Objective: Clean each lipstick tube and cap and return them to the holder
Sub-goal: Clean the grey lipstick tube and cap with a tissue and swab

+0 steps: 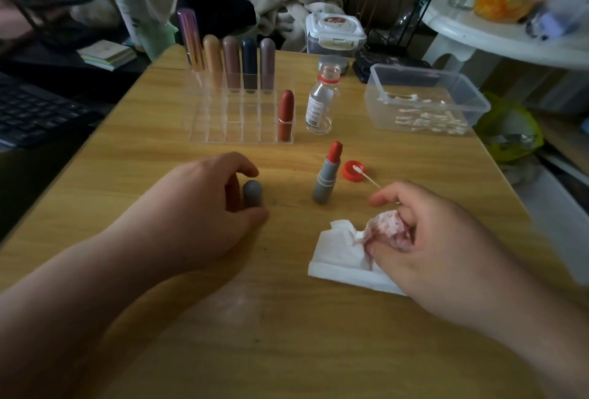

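Observation:
An open grey lipstick tube (325, 177) with its red bullet raised stands upright mid-table. Its grey cap (252, 193) stands to the left, and my left hand (204, 204) curls its fingers and thumb round it. My right hand (427, 236) pinches a red-stained part of a white tissue (344, 258) lying on the table, and a cotton swab (366, 176) runs from its fingers to a red bottle cap (353, 171). The clear acrylic holder (242, 124) behind holds a red lipstick (285, 115) at front right and several capped lipsticks (239, 62) in its back row.
A small clear bottle (322, 100) stands uncapped right of the holder. A plastic tub of cotton swabs (424, 102) sits at the back right. A keyboard (38, 111) lies off the table's left edge. A lidded white container (334, 33) and clutter line the far edge.

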Demonstrator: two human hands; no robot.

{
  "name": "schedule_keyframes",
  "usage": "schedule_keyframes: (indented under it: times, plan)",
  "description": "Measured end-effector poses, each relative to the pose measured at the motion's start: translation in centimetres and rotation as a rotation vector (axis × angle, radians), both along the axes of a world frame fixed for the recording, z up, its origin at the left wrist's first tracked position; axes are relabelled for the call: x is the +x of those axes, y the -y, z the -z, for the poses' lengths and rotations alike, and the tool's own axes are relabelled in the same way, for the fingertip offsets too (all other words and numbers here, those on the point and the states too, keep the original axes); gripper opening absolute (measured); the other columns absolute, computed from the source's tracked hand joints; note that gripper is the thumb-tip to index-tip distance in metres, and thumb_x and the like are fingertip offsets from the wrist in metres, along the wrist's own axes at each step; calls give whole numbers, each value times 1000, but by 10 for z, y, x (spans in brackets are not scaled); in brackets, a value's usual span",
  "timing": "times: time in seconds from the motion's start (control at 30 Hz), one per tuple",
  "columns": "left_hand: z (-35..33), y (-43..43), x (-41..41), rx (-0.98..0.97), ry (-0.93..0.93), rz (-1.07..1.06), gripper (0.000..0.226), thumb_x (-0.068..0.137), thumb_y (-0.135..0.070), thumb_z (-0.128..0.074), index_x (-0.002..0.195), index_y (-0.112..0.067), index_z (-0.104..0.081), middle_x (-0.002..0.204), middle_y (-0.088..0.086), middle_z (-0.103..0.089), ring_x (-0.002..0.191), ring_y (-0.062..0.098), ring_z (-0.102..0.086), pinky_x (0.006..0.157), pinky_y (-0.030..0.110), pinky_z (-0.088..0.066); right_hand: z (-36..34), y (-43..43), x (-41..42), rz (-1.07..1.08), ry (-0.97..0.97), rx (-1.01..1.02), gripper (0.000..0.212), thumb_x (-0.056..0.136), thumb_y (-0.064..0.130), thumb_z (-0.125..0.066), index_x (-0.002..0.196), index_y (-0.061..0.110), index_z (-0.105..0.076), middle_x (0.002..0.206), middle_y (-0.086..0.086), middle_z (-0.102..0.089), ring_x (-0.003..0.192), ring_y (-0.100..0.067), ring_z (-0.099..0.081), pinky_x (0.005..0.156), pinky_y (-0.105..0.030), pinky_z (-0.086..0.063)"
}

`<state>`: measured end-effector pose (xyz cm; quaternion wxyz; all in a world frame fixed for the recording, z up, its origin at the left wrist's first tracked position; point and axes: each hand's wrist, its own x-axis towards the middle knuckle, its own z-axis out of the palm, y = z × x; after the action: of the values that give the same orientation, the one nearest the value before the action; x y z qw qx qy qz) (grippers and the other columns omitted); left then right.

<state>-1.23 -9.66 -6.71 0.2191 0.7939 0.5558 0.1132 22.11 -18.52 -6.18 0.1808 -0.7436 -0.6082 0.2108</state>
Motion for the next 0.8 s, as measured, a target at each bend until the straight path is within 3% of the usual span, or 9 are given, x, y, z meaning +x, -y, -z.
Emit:
schedule_keyframes:
  times: [0.13,0.23,0.3,0.33,0.4,0.47,0.67,0.8]
  plan:
    - [-4,5,-2,27,53,-24,65,67,-62,-67,126,-46,-45,92,-17,-54,79,1,-54,62,16,-41,-9,1,1,-53,269,94,38,78,50,-69,111,45,-52,80,25,-52,70,3,-52,54,-19,-41]
    - [-2,14,-6,238,301,-33,44,71,-61,-62,110,-41,-56,80,-11,-57,68,6,-56,50,23,-44,-7,1,-1,-106,296,273,36,75,54,-69,104,36,-56,90,32,-41,73,5,-45,57,-10,-30]
    - [-2,16,-8,380,564,-7,17,85,-47,-64,93,-33,-64,71,-4,-60,60,12,-58,47,29,-47,-2,-2,-1,-99,164,372,32,75,54,-69,94,33,-55,96,25,-48,80,5,-50,61,-12,-40]
    - [-1,17,-8,372,731,35,14,91,-43,-64,86,-30,-65,65,-2,-59,54,14,-54,45,31,-44,1,-4,-2,-118,119,410,29,77,52,-69,89,29,-56,100,20,-53,91,3,-52,72,-14,-44]
    - [0,20,-10,213,1071,116,24,93,-42,-64,75,-26,-66,54,-7,-51,45,10,-43,45,30,-35,7,-10,-4,-203,108,438,28,81,52,-67,86,25,-64,111,13,-61,116,-6,-49,93,-28,-44]
    - [0,26,-10,26,1240,105,30,90,-40,-65,70,-19,-65,50,-10,-46,43,10,-37,48,26,-31,11,-14,-8,-267,76,383,38,80,60,-62,100,29,-72,125,12,-58,132,-8,-39,105,-39,-39]
    - [13,46,-7,-209,1240,7,34,80,-39,-71,67,-8,-66,48,4,-40,46,24,-27,48,40,-22,22,-19,-16,-335,192,250,61,80,76,-49,129,40,-61,141,18,-47,142,-5,-21,114,-38,-24]
    - [11,50,-3,-259,1178,33,36,74,-42,-74,67,-7,-68,50,9,-42,48,24,-31,47,31,-25,22,-25,-20,-330,221,248,64,80,76,-48,130,38,-61,141,19,-48,140,-5,-24,110,-34,-22]
